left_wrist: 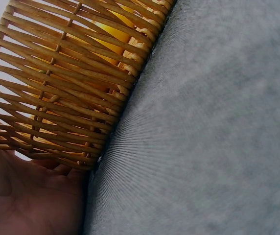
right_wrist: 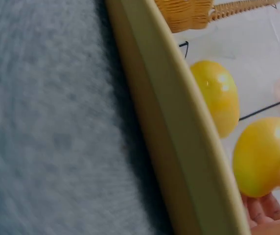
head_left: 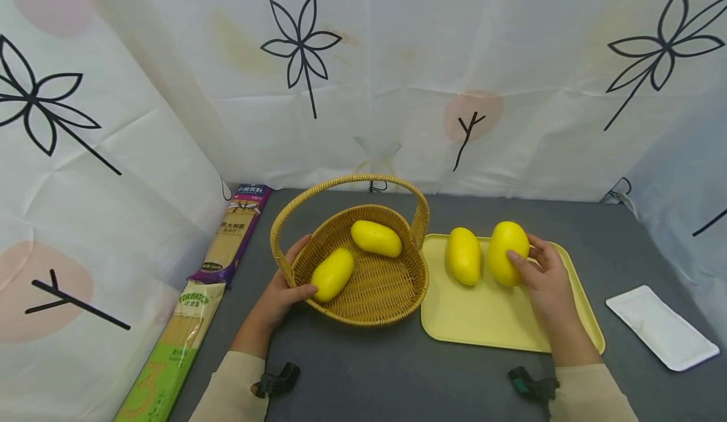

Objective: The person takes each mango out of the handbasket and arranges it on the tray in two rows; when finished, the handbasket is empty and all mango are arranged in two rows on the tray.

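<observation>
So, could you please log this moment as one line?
left grip: holds basket; right grip: holds yellow fruit; two fruits in basket; another fruit on tray

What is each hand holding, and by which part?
The left hand grips the basket by its left side; the right hand holds the rightmost yellow fruit by its right side.

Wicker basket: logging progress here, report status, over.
Left hand grips wicker basket, two mangoes inside. Right hand holds third mango. Fourth mango, on yellow tray, lies between that and basket.

Beige sleeves (head_left: 231,385); dark wrist straps (head_left: 278,381), perhaps rubber.
</observation>
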A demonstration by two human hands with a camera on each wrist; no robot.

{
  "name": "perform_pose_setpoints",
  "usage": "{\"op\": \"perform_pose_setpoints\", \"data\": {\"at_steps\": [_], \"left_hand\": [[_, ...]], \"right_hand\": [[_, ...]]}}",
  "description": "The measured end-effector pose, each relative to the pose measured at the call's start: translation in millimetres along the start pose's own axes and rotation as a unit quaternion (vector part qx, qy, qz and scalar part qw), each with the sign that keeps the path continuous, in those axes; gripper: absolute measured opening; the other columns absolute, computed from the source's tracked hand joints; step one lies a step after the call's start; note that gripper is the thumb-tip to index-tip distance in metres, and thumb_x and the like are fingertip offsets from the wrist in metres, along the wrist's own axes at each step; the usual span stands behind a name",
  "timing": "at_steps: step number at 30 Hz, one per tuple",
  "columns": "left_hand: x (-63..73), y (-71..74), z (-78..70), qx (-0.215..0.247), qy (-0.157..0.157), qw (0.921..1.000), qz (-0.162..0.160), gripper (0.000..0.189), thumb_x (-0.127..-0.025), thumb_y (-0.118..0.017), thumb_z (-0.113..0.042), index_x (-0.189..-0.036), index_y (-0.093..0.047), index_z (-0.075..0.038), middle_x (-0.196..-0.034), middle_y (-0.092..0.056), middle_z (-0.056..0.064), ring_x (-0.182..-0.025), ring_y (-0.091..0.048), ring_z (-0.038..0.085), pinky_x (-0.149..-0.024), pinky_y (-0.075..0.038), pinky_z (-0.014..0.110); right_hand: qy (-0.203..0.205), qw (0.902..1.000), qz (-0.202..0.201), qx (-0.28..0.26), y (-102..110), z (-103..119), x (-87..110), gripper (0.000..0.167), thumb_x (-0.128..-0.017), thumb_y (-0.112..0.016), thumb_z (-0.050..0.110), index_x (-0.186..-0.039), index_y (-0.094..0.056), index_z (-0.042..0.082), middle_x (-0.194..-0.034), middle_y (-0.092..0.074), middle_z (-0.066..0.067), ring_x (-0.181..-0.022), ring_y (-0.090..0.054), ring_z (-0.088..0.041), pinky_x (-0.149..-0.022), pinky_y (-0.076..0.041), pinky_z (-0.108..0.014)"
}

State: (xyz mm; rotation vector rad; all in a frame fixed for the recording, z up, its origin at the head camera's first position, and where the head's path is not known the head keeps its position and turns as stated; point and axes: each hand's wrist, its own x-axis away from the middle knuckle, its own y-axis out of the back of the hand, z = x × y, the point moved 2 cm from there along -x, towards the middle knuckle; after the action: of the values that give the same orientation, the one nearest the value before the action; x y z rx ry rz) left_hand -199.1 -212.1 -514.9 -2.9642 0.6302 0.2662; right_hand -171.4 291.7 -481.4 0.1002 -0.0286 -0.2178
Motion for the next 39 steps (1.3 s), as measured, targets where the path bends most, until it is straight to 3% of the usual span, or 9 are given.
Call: {"op": "perform_pose_setpoints", "data": {"at_steps": [5, 12, 19, 27, 30, 36, 39], "left_hand": [[0.2, -1.1, -1.5, 0.0, 0.0, 1.0, -0.001, 0.1, -0.097, -0.082, -0.019, -0.176, -0.02, -0.017, -0.176, -0.026, 0.015, -0.157, -0.026, 0.043, -0.121, -0.03, 0.029], [-0.5, -0.6, -1.6, -0.004, -0.005, 1.0, 0.003, 0.099, -0.098, -0.08, -0.018, -0.176, -0.019, -0.016, -0.176, -0.027, 0.016, -0.157, -0.026, 0.044, -0.122, -0.029, 0.03], [-0.3, -0.5, -1.6, -0.005, -0.005, 1.0, 0.004, 0.097, -0.099, -0.079, -0.017, -0.176, -0.019, -0.016, -0.176, -0.027, 0.015, -0.157, -0.026, 0.043, -0.122, -0.028, 0.03], [-0.1, -0.8, -2.0, -0.003, -0.005, 1.0, 0.004, 0.096, -0.099, -0.079, -0.016, -0.176, -0.02, -0.018, -0.176, -0.027, 0.015, -0.157, -0.026, 0.043, -0.122, -0.028, 0.03], [-0.5, -0.8, -2.1, -0.004, -0.005, 1.0, 0.003, 0.095, -0.099, -0.077, -0.015, -0.176, -0.021, -0.018, -0.176, -0.027, 0.015, -0.157, -0.026, 0.043, -0.123, -0.027, 0.03], [-0.7, -0.9, -2.1, -0.004, -0.008, 1.0, 0.003, 0.095, -0.099, -0.077, -0.015, -0.175, -0.021, -0.017, -0.176, -0.027, 0.015, -0.156, -0.026, 0.044, -0.123, -0.028, 0.032], [-0.3, -1.0, -1.7, -0.004, -0.008, 1.0, 0.003, 0.095, -0.099, -0.077, -0.015, -0.175, -0.021, -0.018, -0.176, -0.027, 0.016, -0.156, -0.027, 0.044, -0.123, -0.029, 0.033]], "right_hand": [[-0.024, 0.9978, -0.007, 0.061, 2, -8, -1.5, 0.082, -0.108, -0.07, 0.039, -0.17, -0.03, 0.003, -0.147, -0.047, -0.008, -0.114, -0.056, -0.009, -0.086, -0.051, -0.014], [0.001, 0.9878, -0.014, 0.155, 0, -11, -0.8, 0.081, -0.108, -0.068, 0.049, -0.169, -0.037, 0.006, -0.151, -0.048, -0.018, -0.116, -0.053, -0.021, -0.083, -0.047, -0.013], [0.013, 0.9814, -0.018, 0.191, -1, -11, 1.5, 0.079, -0.109, -0.064, 0.052, -0.169, -0.038, 0.007, -0.151, -0.051, -0.023, -0.12, -0.052, -0.027, -0.081, -0.046, -0.013], [0.002, 0.9805, -0.01, 0.196, 0, -12, 1.5, 0.081, -0.11, -0.057, 0.057, -0.168, -0.039, 0.004, -0.153, -0.053, -0.026, -0.132, -0.053, -0.038, -0.085, -0.043, -0.013], [0.001, 0.9792, -0.015, 0.202, 0, -12, 0.1, 0.08, -0.11, -0.056, 0.058, -0.167, -0.04, 0.004, -0.153, -0.052, -0.027, -0.134, -0.052, -0.041, -0.089, -0.044, -0.019], [-0.02, 0.9777, -0.028, 0.207, -1, -13, -1.0, 0.084, -0.111, -0.052, 0.061, -0.165, -0.04, -0.002, -0.155, -0.049, -0.029, -0.137, -0.048, -0.045, -0.106, -0.044, -0.053], [-0.029, 0.9774, -0.035, 0.207, -1, -14, -1.3, 0.085, -0.111, -0.05, 0.062, -0.165, -0.04, -0.003, -0.156, -0.048, -0.03, -0.138, -0.048, -0.046, -0.109, -0.041, -0.061]]}}
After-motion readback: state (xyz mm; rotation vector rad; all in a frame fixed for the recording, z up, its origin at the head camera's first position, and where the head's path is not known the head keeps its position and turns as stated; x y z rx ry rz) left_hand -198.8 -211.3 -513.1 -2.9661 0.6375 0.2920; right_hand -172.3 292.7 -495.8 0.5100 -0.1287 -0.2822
